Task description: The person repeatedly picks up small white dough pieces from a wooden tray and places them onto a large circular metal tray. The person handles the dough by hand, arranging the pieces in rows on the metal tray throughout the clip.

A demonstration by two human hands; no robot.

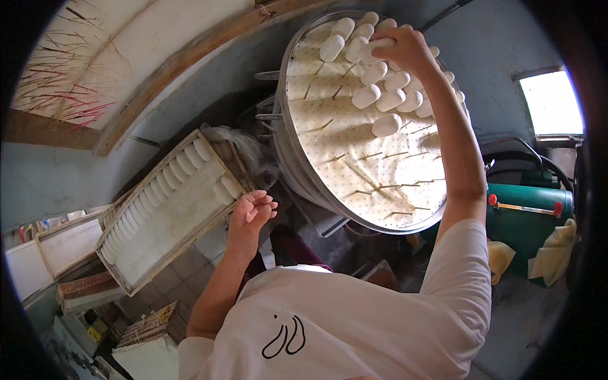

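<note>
At the far side of a big round metal steamer tray (311,175), my right hand (403,47) has its fingers around a white oblong piece (377,49) that looks like dough. Many similar pieces (366,96) stand around it, leaning, on the tray's perforated pale lining. Thin short sticks (370,156) rise from the lining in its nearer half. My left hand (251,209) holds nothing, its fingers loosely curled, near the right corner of a wooden tray (180,242). That tray has a row of white pieces (164,178) along its far side and a few (227,187) near the hand.
A green tank (527,202) with a red-knobbed gauge stands at the right, with cloths (553,251) hanging on it. Crumpled clear netting or plastic (249,149) lies between the trays. Boxes (147,351) sit at lower left. A window (551,104) is at right.
</note>
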